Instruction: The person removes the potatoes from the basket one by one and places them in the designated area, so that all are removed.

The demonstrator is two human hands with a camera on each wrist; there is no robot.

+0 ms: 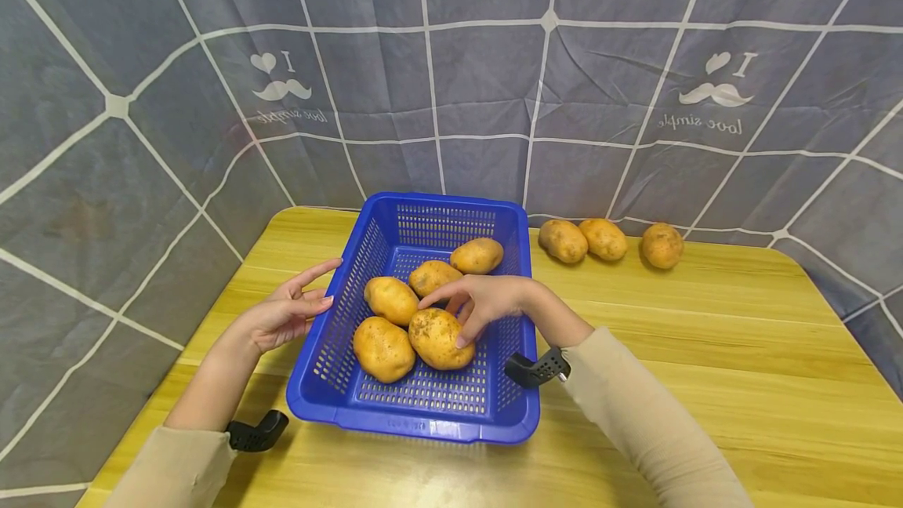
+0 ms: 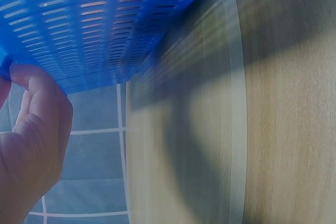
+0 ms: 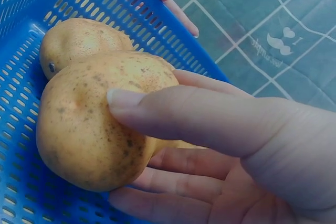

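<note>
Surface: wooden tabletop under both hands; grey checked cloth beyond them
Right hand: fingers curled round a potato in the blue basket
Left hand: fingers spread, touching basket's wall
Hidden: basket floor beneath potatoes

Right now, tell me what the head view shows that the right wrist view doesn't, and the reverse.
Only the head view shows the whole blue basket with five potatoes in it, three loose potatoes at the table's far edge, the wooden table, and the left hand resting against the basket's left wall.

Only the right wrist view shows the grip up close: thumb over the top, fingers curled beneath.

Both show the right hand holding the front potato inside the basket, with another potato just behind it.
</note>
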